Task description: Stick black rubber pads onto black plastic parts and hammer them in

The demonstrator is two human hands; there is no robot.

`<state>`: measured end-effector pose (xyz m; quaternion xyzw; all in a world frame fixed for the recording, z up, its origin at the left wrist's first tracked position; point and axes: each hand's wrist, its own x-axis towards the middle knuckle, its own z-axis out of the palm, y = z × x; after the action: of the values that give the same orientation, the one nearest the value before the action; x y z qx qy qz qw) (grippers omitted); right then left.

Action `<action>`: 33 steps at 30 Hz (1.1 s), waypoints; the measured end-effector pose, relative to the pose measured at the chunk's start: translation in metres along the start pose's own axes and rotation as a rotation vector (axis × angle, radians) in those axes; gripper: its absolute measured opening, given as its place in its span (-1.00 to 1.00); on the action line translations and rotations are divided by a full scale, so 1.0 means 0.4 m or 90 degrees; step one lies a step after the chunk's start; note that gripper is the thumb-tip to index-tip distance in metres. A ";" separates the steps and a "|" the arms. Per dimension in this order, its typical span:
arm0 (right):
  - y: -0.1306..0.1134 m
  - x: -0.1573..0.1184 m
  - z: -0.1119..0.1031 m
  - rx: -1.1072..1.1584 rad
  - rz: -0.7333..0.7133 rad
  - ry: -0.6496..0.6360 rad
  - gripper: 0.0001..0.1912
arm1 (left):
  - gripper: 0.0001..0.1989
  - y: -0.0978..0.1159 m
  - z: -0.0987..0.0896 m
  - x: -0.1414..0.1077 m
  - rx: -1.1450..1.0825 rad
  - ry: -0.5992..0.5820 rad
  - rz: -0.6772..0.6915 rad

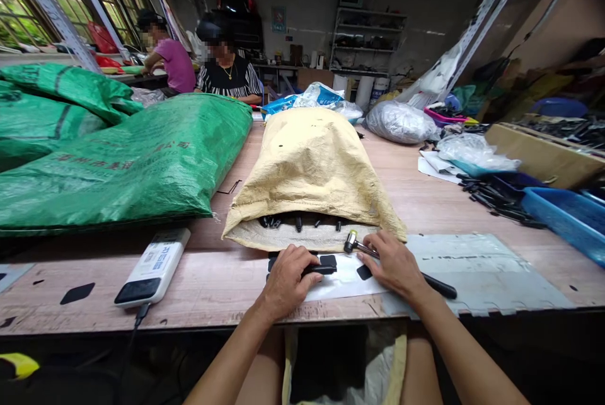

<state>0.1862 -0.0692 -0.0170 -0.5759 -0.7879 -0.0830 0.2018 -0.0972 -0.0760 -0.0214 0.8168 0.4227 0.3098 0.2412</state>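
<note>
My left hand [292,278] is closed on a slim black plastic piece [324,268], held low over a white sheet [347,274] that has dark rounded patches. My right hand [393,264] grips a small hammer [350,241] with a yellow-tipped head and a black handle running out under the wrist. Just beyond both hands, a beige woven sack [312,159] lies with its mouth open towards me. Several black parts [299,223] show inside the mouth; the rest of its contents are hidden.
Full green sacks [155,165] fill the left side. A white power bank [154,266] with a cable sits near the front edge. At right are a grey mat [477,266], loose black strips [496,200] and a blue bin [564,219]. Two people sit further back.
</note>
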 end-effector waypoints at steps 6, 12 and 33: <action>-0.001 -0.019 0.044 -0.028 0.031 0.023 -0.83 | -0.86 0.120 0.029 -0.072 -0.040 -0.090 0.003; 0.000 -0.019 0.039 -0.024 0.038 0.025 -0.83 | -0.77 0.106 0.225 -0.199 0.003 -0.414 -0.149; -0.003 -0.019 0.033 -0.003 0.047 0.025 -0.83 | -0.73 -0.063 -0.082 0.235 0.513 -0.043 0.066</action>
<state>0.1841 -0.0713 -0.0321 -0.6030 -0.7619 -0.0890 0.2190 -0.0917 0.0206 0.0130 0.8759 0.4604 0.1039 -0.1003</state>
